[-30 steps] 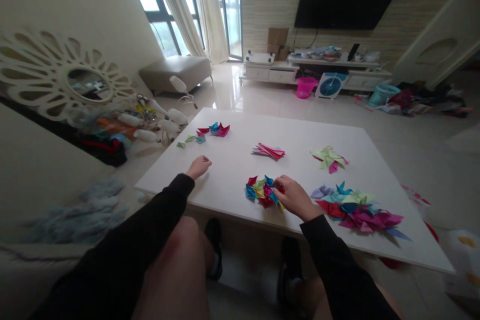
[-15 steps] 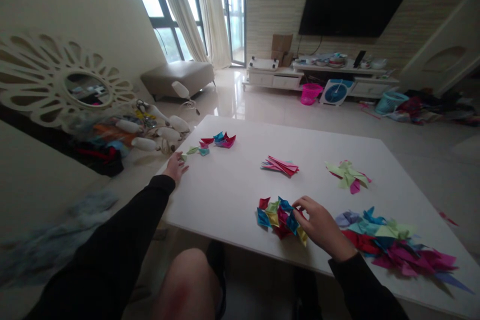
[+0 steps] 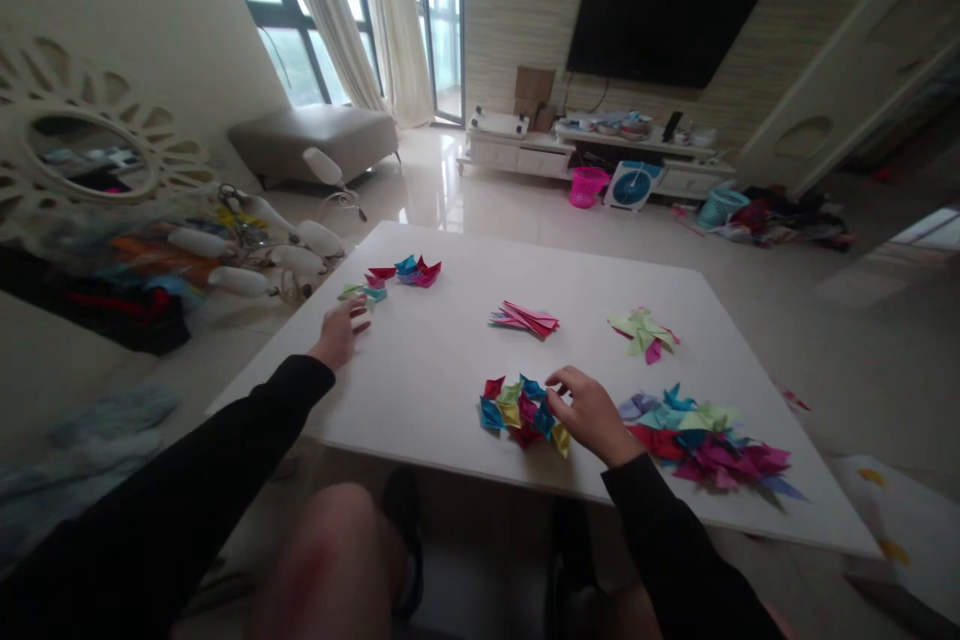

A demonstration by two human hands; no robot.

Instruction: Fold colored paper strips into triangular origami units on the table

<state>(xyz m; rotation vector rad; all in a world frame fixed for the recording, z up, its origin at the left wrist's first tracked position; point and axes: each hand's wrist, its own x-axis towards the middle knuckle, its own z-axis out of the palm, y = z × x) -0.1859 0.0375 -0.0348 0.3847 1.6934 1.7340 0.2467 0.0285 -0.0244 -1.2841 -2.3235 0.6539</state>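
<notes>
My left hand (image 3: pixel 339 335) is over the left side of the white table (image 3: pixel 427 360), fingers apart, just in front of a teal folded paper boat (image 3: pixel 375 295) and a light green one (image 3: pixel 350 291). I see nothing held in it. Behind these lie red and blue paper boats (image 3: pixel 420 270). My right hand (image 3: pixel 591 412) hovers at the right side of a cluster of shiny red, blue, gold and green folded papers (image 3: pixel 511 410). Its fingers are curved with a gap between thumb and forefinger; whether the tips touch the cluster is unclear.
A stack of narrow pink folded papers (image 3: pixel 525 318) lies mid-table, with light green folded papers (image 3: pixel 643 332) farther right. A large heap of colourful folded papers (image 3: pixel 712 440) spreads near the right front. A white lamp (image 3: pixel 296 255) stands beyond the left edge.
The view has turned right, so the scene sits farther left. My left hand has drawn back from the leftmost green paper toward the table's middle. My right hand stays beside the shiny cluster.
</notes>
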